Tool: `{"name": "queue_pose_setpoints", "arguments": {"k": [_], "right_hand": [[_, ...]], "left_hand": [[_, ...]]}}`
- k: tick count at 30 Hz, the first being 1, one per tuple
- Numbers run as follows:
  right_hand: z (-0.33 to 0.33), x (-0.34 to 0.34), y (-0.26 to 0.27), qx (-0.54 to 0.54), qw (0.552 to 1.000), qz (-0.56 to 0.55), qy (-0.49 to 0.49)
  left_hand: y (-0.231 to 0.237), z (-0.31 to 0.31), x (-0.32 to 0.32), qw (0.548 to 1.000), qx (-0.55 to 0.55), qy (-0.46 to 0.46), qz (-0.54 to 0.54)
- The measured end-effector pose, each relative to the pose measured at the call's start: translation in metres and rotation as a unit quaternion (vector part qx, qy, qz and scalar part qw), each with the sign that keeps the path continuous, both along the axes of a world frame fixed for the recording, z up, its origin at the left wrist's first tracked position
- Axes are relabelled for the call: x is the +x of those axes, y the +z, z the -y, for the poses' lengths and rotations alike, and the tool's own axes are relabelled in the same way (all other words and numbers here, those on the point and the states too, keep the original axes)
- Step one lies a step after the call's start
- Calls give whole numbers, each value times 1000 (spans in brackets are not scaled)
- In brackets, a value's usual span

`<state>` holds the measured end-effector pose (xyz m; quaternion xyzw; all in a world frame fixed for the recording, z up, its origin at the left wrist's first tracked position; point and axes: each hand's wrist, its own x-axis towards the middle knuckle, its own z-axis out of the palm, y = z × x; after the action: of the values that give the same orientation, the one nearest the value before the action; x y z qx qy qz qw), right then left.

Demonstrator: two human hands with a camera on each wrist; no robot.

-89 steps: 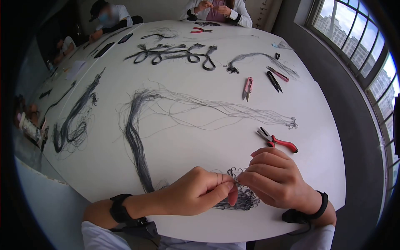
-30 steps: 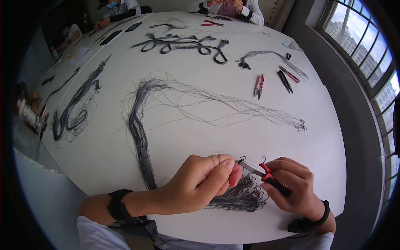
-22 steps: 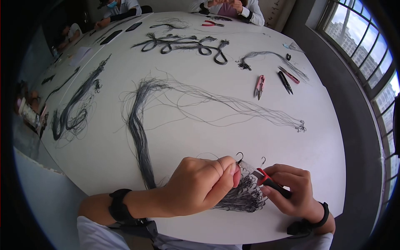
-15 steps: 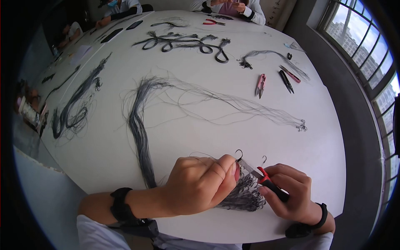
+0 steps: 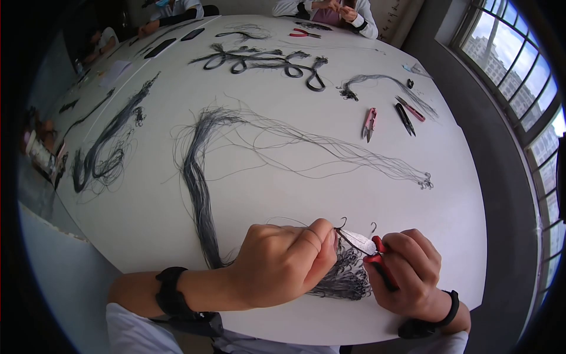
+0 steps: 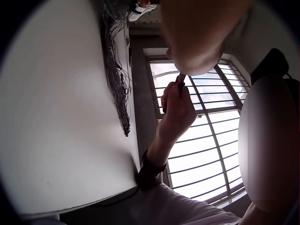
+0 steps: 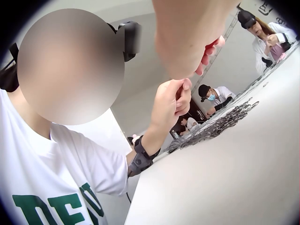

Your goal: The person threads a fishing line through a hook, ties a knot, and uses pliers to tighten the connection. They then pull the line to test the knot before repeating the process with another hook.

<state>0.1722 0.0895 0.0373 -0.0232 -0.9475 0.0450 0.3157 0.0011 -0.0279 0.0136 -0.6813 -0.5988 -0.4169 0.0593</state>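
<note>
Near the table's front edge in the head view, my left hand pinches a fish hook between thumb and index finger, its bend sticking up past the fingertips. A thin line loops around the index finger. My right hand grips pliers with red and black handles, their tips right at the hook by the left fingertips. Beneath the hands lies a bundle of snelled hooks, partly hidden by the left hand. In the left wrist view the right hand shows around the pliers' handle.
A long hank of dark line bends across the table, with hooks at its right end. Pink thread snips and black snips lie farther back. Looped bundles lie beyond; other people sit at the far side.
Three seconds ago the pliers lay on the table; the right hand has since taken them up and brought them to the hook. Lately the right hand has turned, tilting the pliers.
</note>
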Motion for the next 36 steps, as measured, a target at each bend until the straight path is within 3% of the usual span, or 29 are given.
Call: {"name": "queue_pose_setpoints", "arguments": {"k": [2, 15, 18, 20, 21, 23, 24, 26, 27, 29, 36], "right_hand": [[-2, 1, -1, -2, 1000, -19, -8], [-1, 1, -2, -6, 1000, -14, -14], [-2, 2, -1, 7, 1000, -7, -11], [-2, 1, 0, 22, 1000, -18, -14], [-2, 1, 0, 22, 999, -19, -14], [-2, 1, 1, 16, 999, -33, -23], [-2, 0, 1, 16, 999, -34, -24], [-3, 0, 1, 2, 999, -36, -16], [-4, 0, 1, 2, 999, -36, -17], [-4, -2, 0, -15, 999, -45, 0], [-6, -4, -3, -35, 998, -55, 16]], "left_hand": [[2, 0, 0, 993, -14, -68, 96], [0, -3, -1, 991, 2, -71, 114], [4, -1, 0, 982, -17, -90, 164], [11, 2, 1, 941, -74, -137, 300], [14, 3, 0, 941, -74, -138, 300], [19, 5, -3, 836, -217, -190, 467], [22, 6, -2, 836, -217, -190, 467], [28, 6, 1, 722, -276, -208, 599], [29, 7, 1, 722, -277, -208, 599], [30, 7, 1, 645, -319, -182, 670], [32, 5, -3, 656, -317, -235, 643]]}}
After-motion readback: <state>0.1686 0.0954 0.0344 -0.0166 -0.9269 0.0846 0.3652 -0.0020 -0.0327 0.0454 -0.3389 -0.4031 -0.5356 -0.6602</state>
